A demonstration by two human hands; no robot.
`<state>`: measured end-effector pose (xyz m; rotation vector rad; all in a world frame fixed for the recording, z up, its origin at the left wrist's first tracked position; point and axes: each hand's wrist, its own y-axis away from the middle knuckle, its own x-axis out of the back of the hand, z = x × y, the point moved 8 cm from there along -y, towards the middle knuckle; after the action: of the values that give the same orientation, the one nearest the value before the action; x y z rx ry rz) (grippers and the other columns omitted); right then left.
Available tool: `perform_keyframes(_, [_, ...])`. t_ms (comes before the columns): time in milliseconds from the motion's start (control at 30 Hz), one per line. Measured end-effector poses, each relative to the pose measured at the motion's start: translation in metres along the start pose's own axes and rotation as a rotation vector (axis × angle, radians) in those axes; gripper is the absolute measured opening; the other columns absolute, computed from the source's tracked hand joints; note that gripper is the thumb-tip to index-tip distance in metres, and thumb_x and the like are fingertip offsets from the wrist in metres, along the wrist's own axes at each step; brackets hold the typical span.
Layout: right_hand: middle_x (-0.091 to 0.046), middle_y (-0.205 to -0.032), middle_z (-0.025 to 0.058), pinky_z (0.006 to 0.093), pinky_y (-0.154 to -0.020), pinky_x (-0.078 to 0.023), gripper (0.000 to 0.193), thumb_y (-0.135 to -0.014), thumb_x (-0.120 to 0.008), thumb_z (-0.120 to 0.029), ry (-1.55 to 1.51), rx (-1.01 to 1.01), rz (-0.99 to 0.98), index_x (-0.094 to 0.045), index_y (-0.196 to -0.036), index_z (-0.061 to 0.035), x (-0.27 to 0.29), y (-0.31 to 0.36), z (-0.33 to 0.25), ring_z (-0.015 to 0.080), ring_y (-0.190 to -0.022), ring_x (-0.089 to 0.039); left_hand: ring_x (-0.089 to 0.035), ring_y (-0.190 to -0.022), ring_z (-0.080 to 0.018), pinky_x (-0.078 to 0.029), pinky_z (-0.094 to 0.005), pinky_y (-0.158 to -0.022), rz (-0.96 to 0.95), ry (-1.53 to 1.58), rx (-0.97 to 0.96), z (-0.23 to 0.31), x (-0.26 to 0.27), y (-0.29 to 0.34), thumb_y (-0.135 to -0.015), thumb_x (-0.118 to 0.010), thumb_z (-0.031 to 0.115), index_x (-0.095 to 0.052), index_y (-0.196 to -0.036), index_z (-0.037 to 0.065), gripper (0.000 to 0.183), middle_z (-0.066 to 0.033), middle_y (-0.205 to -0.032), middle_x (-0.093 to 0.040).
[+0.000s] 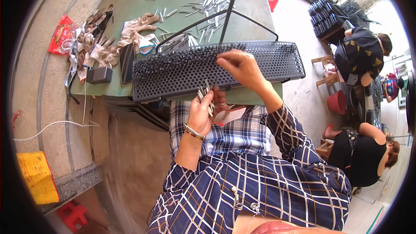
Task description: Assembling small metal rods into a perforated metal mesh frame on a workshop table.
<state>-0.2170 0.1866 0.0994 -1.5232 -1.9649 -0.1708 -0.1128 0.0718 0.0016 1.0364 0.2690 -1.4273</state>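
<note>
Several thin strips (206, 91) lie in your left hand's (203, 112) curled grip; your right hand (243, 67), closure unclear, bends over the perforated rack (271, 66), partly filled with pins (182, 62), on the desk (125, 0).

Strips (211, 5) on table (133, 2) behind tray (182, 78)

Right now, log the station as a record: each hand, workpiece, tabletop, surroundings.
left hand: holds a bunch of thin silver metal strips
right hand: over the long black perforated tray; grip on a piece unclear
workpiece: tray, small black pieces crowded along its far side, bare holes nearer the person
tabletop: green table; loose silver strips scattered beyond the tray; stained off-white work gloves at left
surroundings: red bucket on the floor, right
</note>
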Motion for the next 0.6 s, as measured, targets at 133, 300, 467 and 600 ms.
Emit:
perform_keyframes(133, [-0.065, -0.08, 0.0083, 0.0269, -0.063, -0.048, 0.026, -0.084, -0.067, -0.02, -0.394, -0.129, -0.304, -0.067, -0.097, 0.0016, -0.046, 0.021, -0.01, 0.0134, -0.067, -0.059, -0.064, -0.077, -0.0163, -0.056, -0.0302, -0.064, -0.033, 0.027, -0.084, 0.016, 0.001, 0.004, -0.096, -0.048, 0.015, -0.058, -0.105, 0.003, 0.018, -0.0078, -0.093, -0.064])
perform_keyframes(300, [-0.066, -0.081, 0.0078, 0.0256, -0.061, -0.048, 0.025, -0.083, -0.068, -0.021, -0.346, -0.21, -0.422, -0.069, -0.092, 0.0031, -0.075, 0.017, -0.017, 0.0109, -0.07, -0.06, -0.065, -0.077, -0.0167, -0.057, -0.0306, -0.068, -0.066, -0.123, -0.057, 0.026, 0.011, 0.02, -0.096, -0.048, 0.016, -0.056, -0.107, 0.004, 0.019, -0.0086, -0.096, -0.064])
perform_keyframes(467, [-0.068, -0.078, 0.0072, 0.0233, -0.063, -0.048, 0.022, -0.081, -0.07, -0.017, -0.444, -0.392, -0.434, -0.069, -0.091, 0.0033, -0.098, 0.009, -0.023, 0.008, -0.07, -0.059, -0.065, -0.081, -0.0166, -0.056, -0.0289, -0.069, -0.025, -0.09, -0.065, 0.035, 0.036, 0.032, -0.095, -0.049, 0.022, -0.054, -0.114, 0.003, 0.027, -0.0125, -0.102, -0.064])
perform_keyframes(600, [-0.068, -0.082, 0.0054, 0.0213, -0.066, -0.049, 0.022, -0.081, -0.07, -0.012, -0.459, -0.296, -0.303, -0.067, -0.097, 0.0026, -0.101, -0.018, -0.043, 0.007, -0.073, -0.06, -0.064, -0.082, -0.0156, -0.055, -0.0274, -0.069, 0.063, -0.036, -0.075, 0.04, 0.057, 0.034, -0.096, -0.049, 0.023, -0.053, -0.117, 0.004, 0.029, -0.0118, -0.104, -0.064])
